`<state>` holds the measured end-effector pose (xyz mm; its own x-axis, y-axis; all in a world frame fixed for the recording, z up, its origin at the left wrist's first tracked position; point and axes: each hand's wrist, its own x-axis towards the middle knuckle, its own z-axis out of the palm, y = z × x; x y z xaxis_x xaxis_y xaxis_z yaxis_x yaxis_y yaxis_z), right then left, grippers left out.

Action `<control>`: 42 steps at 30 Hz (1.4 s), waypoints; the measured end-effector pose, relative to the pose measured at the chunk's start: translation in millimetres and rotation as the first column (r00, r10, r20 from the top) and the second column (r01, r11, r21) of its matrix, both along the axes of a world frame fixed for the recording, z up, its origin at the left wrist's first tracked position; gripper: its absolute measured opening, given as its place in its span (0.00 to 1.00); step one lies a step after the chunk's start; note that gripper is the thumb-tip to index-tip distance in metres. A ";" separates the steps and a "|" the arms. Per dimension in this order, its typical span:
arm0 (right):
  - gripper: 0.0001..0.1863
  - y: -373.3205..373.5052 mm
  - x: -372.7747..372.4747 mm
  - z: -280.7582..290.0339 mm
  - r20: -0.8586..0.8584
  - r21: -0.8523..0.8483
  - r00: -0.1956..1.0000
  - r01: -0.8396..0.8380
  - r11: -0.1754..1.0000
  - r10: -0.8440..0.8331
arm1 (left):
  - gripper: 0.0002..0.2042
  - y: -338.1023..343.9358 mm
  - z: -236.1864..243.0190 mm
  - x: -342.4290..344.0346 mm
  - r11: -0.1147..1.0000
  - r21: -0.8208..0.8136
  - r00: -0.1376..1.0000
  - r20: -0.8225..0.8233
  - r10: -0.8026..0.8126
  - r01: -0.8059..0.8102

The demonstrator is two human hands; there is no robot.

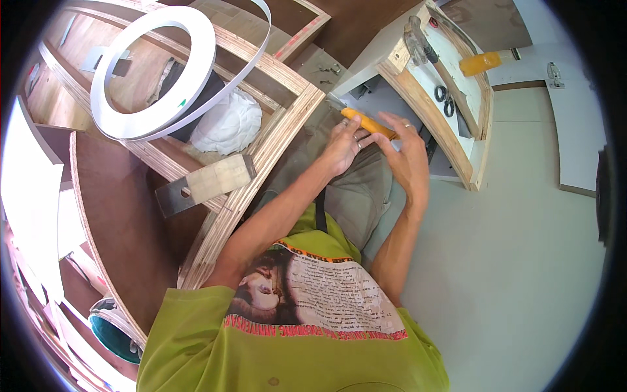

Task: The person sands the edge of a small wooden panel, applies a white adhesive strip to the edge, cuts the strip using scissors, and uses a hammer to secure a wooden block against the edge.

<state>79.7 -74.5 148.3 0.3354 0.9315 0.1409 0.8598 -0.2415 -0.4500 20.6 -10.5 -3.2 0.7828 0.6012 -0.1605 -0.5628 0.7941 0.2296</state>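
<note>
Grey floor (496, 274); slim orange-yellow tool (370, 123), apparently metal-tipped.

frame (281, 144) left, cabinet (428, 121) right; left hand (343, 149), right hand (408, 157) between, handled tool (369, 123) at both. on frame: roll (204, 52) upper left, scraper (212, 179) nearer person. bundle (228, 124) between those. on cabinet: hammer (455, 95), scissors (444, 100) left of its handle, bottle (480, 63) right. bucket (108, 307) lower left, beside curved panel (117, 228).

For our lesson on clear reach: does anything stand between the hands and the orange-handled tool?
Nothing visible does: the left hand holds the orange-handled tool, and the right hand is at the handle's end.
</note>
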 end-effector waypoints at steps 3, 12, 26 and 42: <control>0.19 0.4 -6.5 26.1 0.010 0.000 1.000 0.018 1.000 -0.018 | 0.16 -0.3 -2.4 2.2 1.000 -0.008 1.000 0.017 0.020 -0.020; 0.17 1.4 -1.0 50.3 -0.095 0.136 0.995 0.055 0.989 -0.043 | 0.15 4.2 1.9 6.3 0.999 -0.037 0.999 0.029 0.027 -0.026; 0.13 3.3 -3.6 64.9 -0.164 0.189 0.986 0.072 0.979 -0.041 | 0.18 -8.6 -0.3 3.1 0.999 0.053 0.998 -0.057 0.010 -0.007; 0.12 13.0 61.5 99.3 -0.191 0.300 0.977 0.149 0.942 -0.093 | 0.16 -28.2 19.2 -5.2 0.948 0.281 0.854 -0.447 0.267 -0.149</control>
<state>141.2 -61.6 247.6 0.4875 0.8013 0.3467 0.7357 -0.1632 -0.6574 15.5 -38.7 16.0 0.4986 0.8066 -0.3176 -0.4840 0.5629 0.6700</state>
